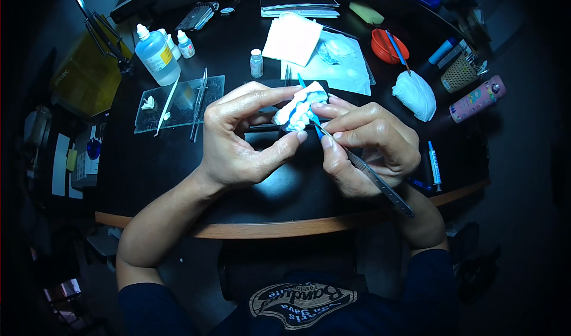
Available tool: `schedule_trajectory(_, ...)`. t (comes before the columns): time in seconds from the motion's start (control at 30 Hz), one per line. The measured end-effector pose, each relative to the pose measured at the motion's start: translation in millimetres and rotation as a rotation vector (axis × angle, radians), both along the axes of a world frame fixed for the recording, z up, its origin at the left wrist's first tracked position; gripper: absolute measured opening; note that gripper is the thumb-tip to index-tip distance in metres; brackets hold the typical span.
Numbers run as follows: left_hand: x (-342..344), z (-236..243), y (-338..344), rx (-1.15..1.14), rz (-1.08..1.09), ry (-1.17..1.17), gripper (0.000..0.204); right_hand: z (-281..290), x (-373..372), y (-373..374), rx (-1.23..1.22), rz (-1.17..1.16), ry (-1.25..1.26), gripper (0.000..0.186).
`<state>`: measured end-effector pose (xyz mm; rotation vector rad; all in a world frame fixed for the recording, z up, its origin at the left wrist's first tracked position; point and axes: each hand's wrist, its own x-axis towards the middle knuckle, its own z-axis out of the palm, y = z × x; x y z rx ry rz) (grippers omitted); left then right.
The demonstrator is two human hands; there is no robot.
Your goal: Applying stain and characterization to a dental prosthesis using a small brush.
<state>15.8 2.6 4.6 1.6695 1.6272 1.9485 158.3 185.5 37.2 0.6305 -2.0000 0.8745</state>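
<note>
A white toothed dental model (302, 107) is lit brightly above the middle of the desk. My left hand (241, 137) grips it from the left, thumb below and fingers above. From the right, my right hand (372, 143) pinches slim metal tweezers (380, 184) that slant down to the right, their rear end past my palm. A thin blue strip (319, 129) shows at the front of the tweezers and crosses the model; its blue tip also sticks out above. My right fingertips touch the model's right side. Glare hides the model's finer detail.
At left, a glass slab (184, 98) carries several slim tools beside a large clear bottle (157, 56). A small vial (256, 63) stands behind my hands. To the right are a red bowl (389, 46), a white bundle (414, 95), a pink bottle (477, 100) and a syringe (435, 166).
</note>
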Motion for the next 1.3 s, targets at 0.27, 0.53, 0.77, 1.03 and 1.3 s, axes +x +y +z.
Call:
schedule_trajectory(0.27, 0, -3, 4, 0.062, 0.109, 0.043, 0.047, -6, -9, -6, -0.051, -0.062, 0.052, 0.012)
schedule_trajectory(0.53, 1, 0, 3, 0.031, 0.147, 0.086, 0.046, -7, -7, -5, -0.032, -0.067, 0.037, 0.011)
schedule_trajectory(0.77, -1, -1, 2, 0.023, 0.197, 0.16, 0.047, -6, -7, -7, -0.035, -0.07, 0.024, 0.012)
schedule_trajectory(1.03, -2, -2, -3, -0.058, 0.187, 0.156, 0.052, -7, -7, -5, -0.028, -0.062, 0.018, 0.012)
schedule_trajectory(1.3, -2, -2, 1, 0.015, 0.196, 0.151, 0.047, -5, -8, -6, 0.0, -0.065, 0.024, 0.013)
